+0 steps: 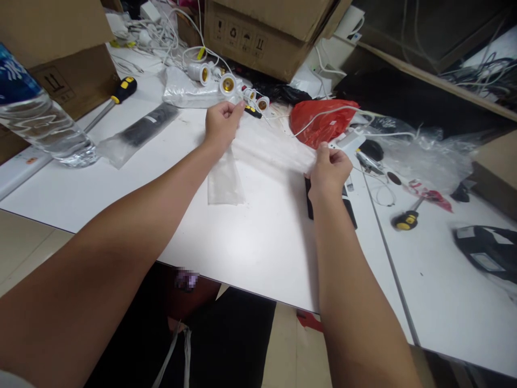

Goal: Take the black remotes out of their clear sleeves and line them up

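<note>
A long translucent plastic bag [274, 148] is stretched between my two hands above the white table. My left hand [221, 125] pinches its left end between thumb and fingers. At the other end, my right hand [330, 168] grips the bag with its fingers curled in. Another clear plastic piece [226, 180] hangs or lies under my left hand; I cannot tell whether it is part of the same bag. Partly hidden behind my right wrist is a dark flat object [349, 210] on the table.
White lamp sockets [228, 84] and a red plastic bag [319, 121] lie along the back, below a cardboard box [258, 37]. A water bottle [40, 116], a screwdriver [125, 89] and a packed black item [141, 132] are at left. Another screwdriver [406, 220] lies at right.
</note>
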Motion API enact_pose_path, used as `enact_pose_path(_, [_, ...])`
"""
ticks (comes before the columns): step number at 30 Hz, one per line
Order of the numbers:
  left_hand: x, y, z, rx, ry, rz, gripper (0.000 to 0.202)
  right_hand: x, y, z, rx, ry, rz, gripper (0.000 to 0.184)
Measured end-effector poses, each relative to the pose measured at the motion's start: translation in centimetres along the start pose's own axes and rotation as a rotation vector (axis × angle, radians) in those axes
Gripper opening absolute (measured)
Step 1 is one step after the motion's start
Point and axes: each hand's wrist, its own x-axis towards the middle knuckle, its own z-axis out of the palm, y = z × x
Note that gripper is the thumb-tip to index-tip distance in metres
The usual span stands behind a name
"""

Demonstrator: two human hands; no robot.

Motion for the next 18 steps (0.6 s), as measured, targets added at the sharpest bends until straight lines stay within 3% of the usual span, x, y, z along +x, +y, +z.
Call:
enact_pose_path(5, [-0.4, 0.6, 0.2, -0.099, 0.134, -0.126, 0.034, 0.2, 0.0, -0.2, -0.024, -0.034, -0.023, 0.035])
enact_pose_path(10, [0.4, 0.5, -0.4, 0.006, 0.181, -0.079, 0.033, -0.1, -1.1, -0.4, 0.102, -0.136, 0.228, 0.022])
enact_pose_path(14, [1.1, 0.5, -0.8, -0.011, 0.139, -0.114, 0.026, -0.3, -1.8, -0.5, 0.251, -0.168, 0.429, 0.016])
enact_pose_path(18, [1.0, 0.7, -0.5, -0.174, 0.054, -0.151, 0.019, -0.8, -2.2, -0.5, 0.299, -0.195, 0.46, 0.014])
